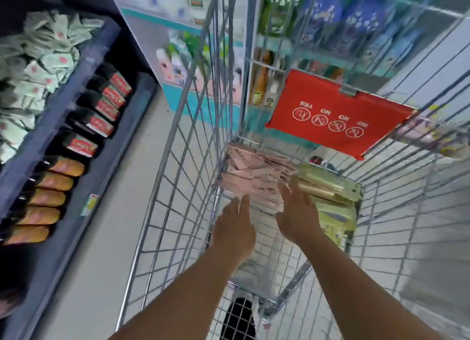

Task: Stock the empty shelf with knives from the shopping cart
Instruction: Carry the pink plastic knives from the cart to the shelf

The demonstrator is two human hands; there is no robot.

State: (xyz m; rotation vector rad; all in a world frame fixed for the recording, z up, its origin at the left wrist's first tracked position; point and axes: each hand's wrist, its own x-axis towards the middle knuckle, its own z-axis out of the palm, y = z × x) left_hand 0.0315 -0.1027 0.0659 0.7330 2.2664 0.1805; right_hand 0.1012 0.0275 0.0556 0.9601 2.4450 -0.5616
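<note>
Both my arms reach down into a wire shopping cart (162,187). A pile of pink packaged knives (251,171) lies at the far end of its floor, with yellow-green packages (330,192) stacked to their right. My left hand (235,227) hovers over the near edge of the pink pile, fingers straight and blurred by motion. Over the seam between the pink and yellow-green packs is my right hand (297,212), fingers spread and holding nothing. The dark blue shelf unit (84,90) stands to the left of the cart.
The lower shelf on the left carries rows of black-handled items with red labels (101,110) and orange-packed ones (50,197); the shelf above holds pale green packets (38,59). A red child-seat flap (335,115) hangs in the cart. Pet goods fill shelves beyond.
</note>
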